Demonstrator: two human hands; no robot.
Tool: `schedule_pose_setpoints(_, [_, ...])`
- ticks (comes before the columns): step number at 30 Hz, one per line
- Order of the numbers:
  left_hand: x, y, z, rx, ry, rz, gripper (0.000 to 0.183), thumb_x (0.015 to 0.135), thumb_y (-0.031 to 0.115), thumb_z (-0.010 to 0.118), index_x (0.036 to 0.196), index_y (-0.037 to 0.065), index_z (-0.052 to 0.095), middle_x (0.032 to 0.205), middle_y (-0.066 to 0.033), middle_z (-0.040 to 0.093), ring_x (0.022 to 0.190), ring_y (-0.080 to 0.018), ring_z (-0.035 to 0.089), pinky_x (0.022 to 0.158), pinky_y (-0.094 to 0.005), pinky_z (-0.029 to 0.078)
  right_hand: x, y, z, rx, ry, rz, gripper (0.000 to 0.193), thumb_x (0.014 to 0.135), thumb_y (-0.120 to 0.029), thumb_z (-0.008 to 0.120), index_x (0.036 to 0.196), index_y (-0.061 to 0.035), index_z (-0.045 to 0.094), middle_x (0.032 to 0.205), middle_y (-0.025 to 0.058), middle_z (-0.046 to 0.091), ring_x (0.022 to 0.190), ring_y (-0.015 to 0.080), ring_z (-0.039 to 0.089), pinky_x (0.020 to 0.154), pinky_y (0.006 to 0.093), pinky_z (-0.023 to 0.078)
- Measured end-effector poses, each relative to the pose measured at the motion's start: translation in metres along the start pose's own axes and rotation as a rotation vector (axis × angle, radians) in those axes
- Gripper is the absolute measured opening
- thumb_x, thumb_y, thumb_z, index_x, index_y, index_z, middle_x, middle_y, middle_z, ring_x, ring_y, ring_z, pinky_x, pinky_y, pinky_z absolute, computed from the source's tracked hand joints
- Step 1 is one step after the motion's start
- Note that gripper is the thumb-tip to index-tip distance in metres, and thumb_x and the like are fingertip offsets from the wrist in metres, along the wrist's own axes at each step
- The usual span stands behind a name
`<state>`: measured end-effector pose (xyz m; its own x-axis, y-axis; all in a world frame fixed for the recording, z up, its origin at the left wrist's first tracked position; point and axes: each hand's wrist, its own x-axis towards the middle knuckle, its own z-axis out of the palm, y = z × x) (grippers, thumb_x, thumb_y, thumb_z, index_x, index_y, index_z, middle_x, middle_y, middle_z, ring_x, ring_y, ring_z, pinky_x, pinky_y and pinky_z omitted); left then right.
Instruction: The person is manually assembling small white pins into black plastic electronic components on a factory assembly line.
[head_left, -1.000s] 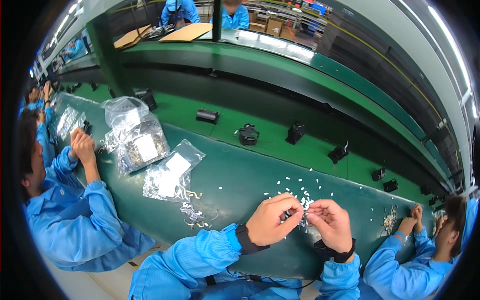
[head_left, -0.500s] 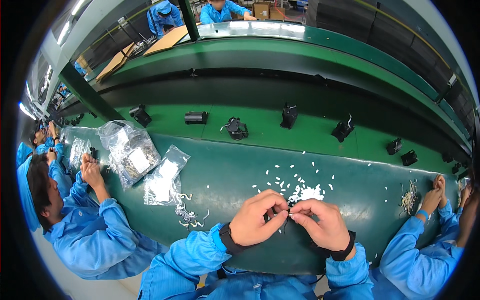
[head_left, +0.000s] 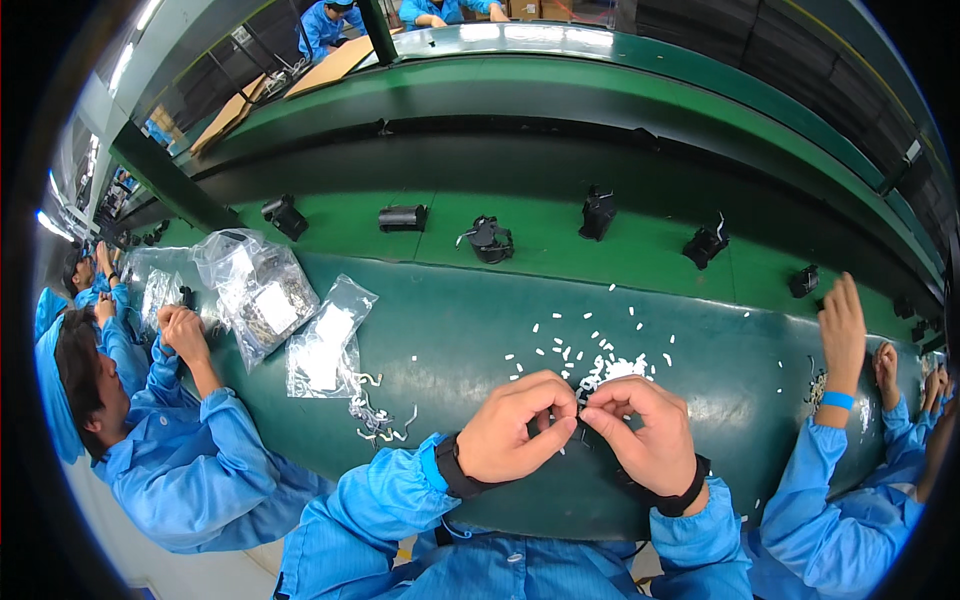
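My left hand (head_left: 515, 428) and my right hand (head_left: 645, 432) meet over the green table (head_left: 460, 330), both pinching with thumb and forefinger. Between the fingertips is something small and dark, mostly hidden and too small to name. Just beyond my fingers lies a heap of small white pieces (head_left: 622, 370), with more scattered around it. Left of my hands is a loose bunch of short wires (head_left: 375, 420) with pale ends, beside a clear plastic bag (head_left: 325, 345).
A larger clear bag of parts (head_left: 265, 300) lies further left. Along the green conveyor belt (head_left: 350, 228) stand several black housings (head_left: 491, 240). Co-workers in blue sit close on both sides; at right, a raised hand (head_left: 842, 335) reaches toward the belt.
The black housings on the belt have shifted right. The right co-worker's hand has risen toward the belt. My hands stay pinched together; the white tip seen at my right fingers no longer shows.
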<state>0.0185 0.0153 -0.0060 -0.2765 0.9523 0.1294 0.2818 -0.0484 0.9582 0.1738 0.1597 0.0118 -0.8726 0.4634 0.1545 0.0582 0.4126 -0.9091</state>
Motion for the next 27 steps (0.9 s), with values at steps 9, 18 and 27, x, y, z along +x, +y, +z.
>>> schedule_pose_setpoints(9, [-0.001, 0.005, 0.004, 0.055, 0.147, 0.068, 0.008, 0.089, 0.000, 0.069, 0.097, 0.001, 0.067, 0.085, -0.0080, 0.065, 0.071, -0.0170, 0.062, 0.064, -0.0291, 0.050, 0.001, 0.006, 0.009, 0.042, 0.061, -0.080, 0.012, 0.087, -0.001, 0.072, 0.099, 0.0017, 0.071, 0.093, 0.0137, 0.073, 0.079, 0.0259, 0.071, 0.068, 0.0326, 0.056])
schedule_pose_setpoints(18, [0.001, 0.000, 0.004, 0.153, 0.139, 0.157, 0.008, 0.087, 0.002, 0.073, 0.094, 0.001, 0.070, 0.088, -0.0086, 0.068, 0.074, -0.0179, 0.064, 0.064, -0.0292, 0.052, 0.002, -0.001, 0.004, -0.028, 0.043, -0.072, 0.008, 0.088, -0.002, 0.069, 0.095, 0.0015, 0.071, 0.089, 0.0131, 0.072, 0.077, 0.0273, 0.069, 0.068, 0.0342, 0.055])
schedule_pose_setpoints(27, [0.002, 0.002, -0.001, 0.057, 0.120, 0.045, 0.005, 0.088, 0.001, 0.070, 0.092, 0.000, 0.066, 0.084, -0.0071, 0.064, 0.073, -0.0159, 0.061, 0.065, -0.0280, 0.049, 0.002, 0.014, 0.006, -0.153, 0.134, 0.076, 0.006, 0.088, -0.005, 0.069, 0.090, 0.0015, 0.070, 0.079, 0.0137, 0.069, 0.066, 0.0255, 0.066, 0.060, 0.0344, 0.051])
